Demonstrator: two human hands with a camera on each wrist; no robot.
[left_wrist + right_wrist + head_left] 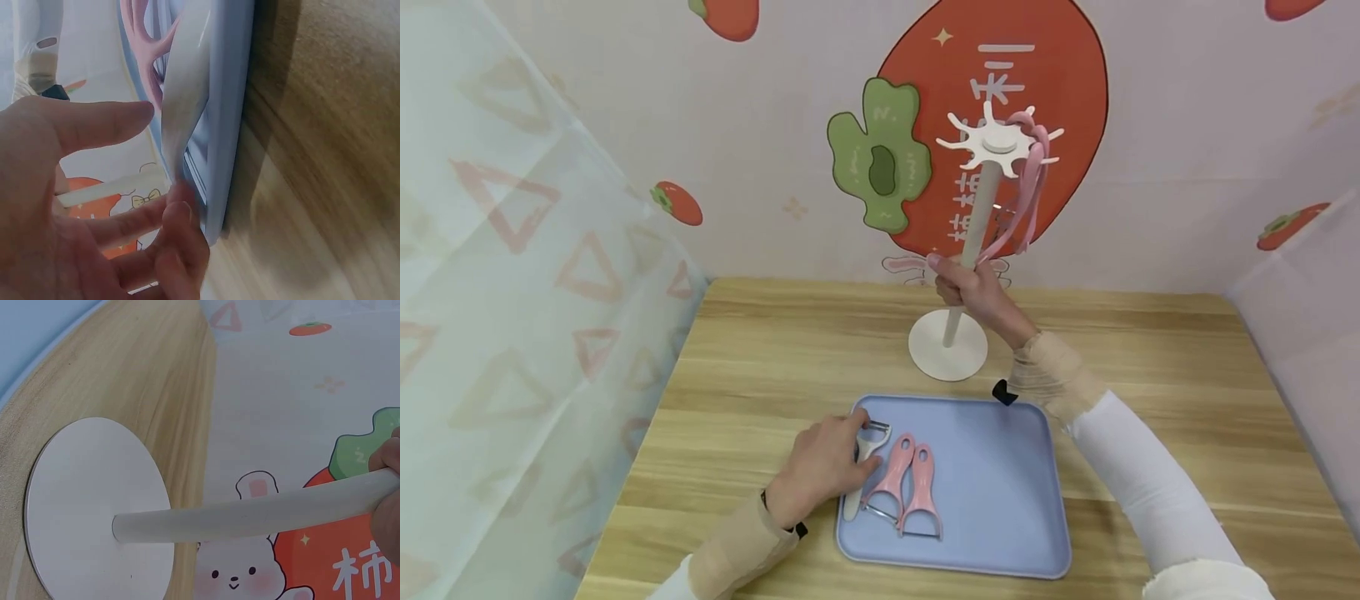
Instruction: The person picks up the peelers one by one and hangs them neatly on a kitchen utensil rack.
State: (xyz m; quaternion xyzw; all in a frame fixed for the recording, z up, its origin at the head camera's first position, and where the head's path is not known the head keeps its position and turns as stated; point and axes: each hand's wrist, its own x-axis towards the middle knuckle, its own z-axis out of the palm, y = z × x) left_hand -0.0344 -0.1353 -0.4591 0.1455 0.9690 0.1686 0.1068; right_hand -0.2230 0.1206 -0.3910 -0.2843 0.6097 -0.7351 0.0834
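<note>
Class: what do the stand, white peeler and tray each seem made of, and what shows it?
Stand: smooth, matte, perhaps coated metal or plastic; the thin base fits either.
White peeler: handle probably plastic, with soft sheen; its silvery blade looks metal.
Tray: likely moulded plastic, satin, given its even blue and rounded rim.

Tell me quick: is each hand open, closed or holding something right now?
Left hand: open, reaching around the white peeler, with no firm grip visible.
Right hand: closed, holding the stand's pole.
</note>
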